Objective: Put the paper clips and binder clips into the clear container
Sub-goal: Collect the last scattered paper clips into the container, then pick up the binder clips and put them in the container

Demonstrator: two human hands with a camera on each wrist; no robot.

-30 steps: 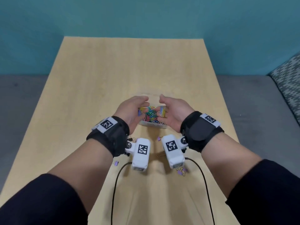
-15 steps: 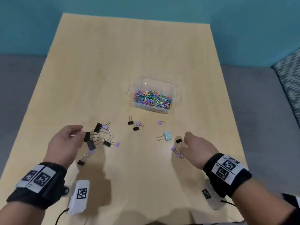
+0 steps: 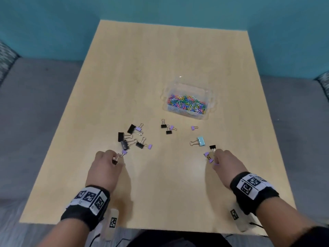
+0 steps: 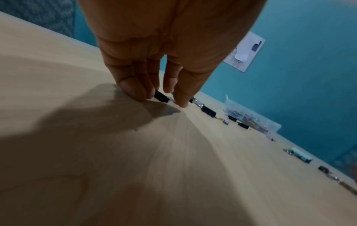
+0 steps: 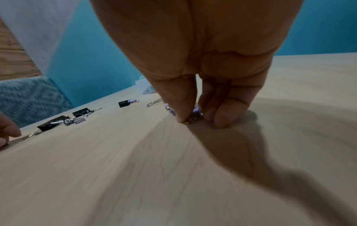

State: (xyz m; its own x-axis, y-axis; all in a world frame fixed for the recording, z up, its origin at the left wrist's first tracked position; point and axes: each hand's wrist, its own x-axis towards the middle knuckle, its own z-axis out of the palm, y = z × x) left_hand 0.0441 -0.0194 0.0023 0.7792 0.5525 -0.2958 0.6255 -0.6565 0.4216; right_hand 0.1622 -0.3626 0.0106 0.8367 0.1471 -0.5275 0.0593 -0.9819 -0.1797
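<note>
The clear container (image 3: pixel 210 97) stands right of the table's middle, with coloured paper clips (image 3: pixel 187 104) heaped in it. Black and purple binder clips (image 3: pixel 132 138) lie scattered nearer to me, with one light blue clip (image 3: pixel 200 141) among them. My left hand (image 3: pixel 116 158) is down on the table and pinches a small black binder clip (image 3: pixel 115 161) (image 4: pixel 161 97) between thumb and fingers. My right hand (image 3: pixel 215 160) pinches a small purple binder clip (image 3: pixel 211 160) (image 5: pixel 196 110) against the tabletop. Another purple clip (image 3: pixel 206 154) and a black one (image 3: pixel 212 147) lie right beside it.
The light wooden table (image 3: pixel 160 59) has a teal wall behind it and grey floor on both sides. Three small clips (image 3: pixel 167 128) and a lone purple one (image 3: pixel 193 128) lie just in front of the container. Patterned cushions show at the far left and right edges.
Both hands left the container and came back toward me. The left hand dropped onto the nearest black clip, and the right hand's fingers closed on the purple clips.
</note>
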